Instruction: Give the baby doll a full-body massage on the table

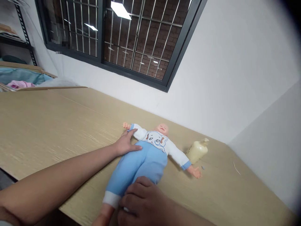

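A baby doll [162, 128] lies on its back on the table, arms spread. It wears a white top [155, 140] with a cartoon animal face and light blue trousers [141, 163] with white cuffs. My left hand [127, 142] rests at the doll's hip and side, with thumb and fingers spread apart. Lower down, my right hand [144, 201] is closed around the lower part of one trouser leg, hiding most of it and the foot. The other leg shows a white cuff [111, 198] with a bare shin below.
A cream pump bottle [198, 151] stands beside the doll's outstretched arm, with a small grey bit [203, 168] near it. The wooden table [58, 122] meets a white wall below a barred window [141, 37]. At the left are a box of cloths [21, 80] and a shelf [14, 40].
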Tool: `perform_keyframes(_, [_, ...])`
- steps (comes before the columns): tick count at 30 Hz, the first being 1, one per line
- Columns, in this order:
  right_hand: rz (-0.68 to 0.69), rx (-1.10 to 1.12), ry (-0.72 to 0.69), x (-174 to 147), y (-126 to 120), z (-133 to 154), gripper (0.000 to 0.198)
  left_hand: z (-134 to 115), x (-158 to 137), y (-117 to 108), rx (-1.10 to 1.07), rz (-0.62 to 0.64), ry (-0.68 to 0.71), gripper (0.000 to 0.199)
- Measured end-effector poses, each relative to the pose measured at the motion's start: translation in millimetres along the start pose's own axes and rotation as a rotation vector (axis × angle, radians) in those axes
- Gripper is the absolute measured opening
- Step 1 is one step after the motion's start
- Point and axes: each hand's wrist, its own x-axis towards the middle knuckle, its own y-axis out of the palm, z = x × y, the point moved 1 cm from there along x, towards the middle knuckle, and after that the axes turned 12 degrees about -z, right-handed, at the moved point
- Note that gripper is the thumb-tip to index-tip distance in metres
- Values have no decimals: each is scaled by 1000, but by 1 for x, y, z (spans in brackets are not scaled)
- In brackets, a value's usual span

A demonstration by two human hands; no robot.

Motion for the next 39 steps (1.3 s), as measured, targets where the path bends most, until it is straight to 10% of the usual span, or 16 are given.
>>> perform_keyframes(11, [-171,-41,28,26,-21,-3,14,-7,-4,1,85,29,38,120])
perform_keyframes(17, [-69,-148,274,27,-65,-45,22,-22,-5,-6,187,143,405,91])
perform_keyframes(22, [-118,-188,344,-5,-50,-78,20,-32,-8,-5,179,156,592,67])
perform_keyframes(31, [-120,-241,261,-1,-42,-56,24,-23,-7,-3,173,104,444,74])
perform_keyframes(39, [28,10,40,-14,10,2,19,-4,0,3,230,103,31,137])
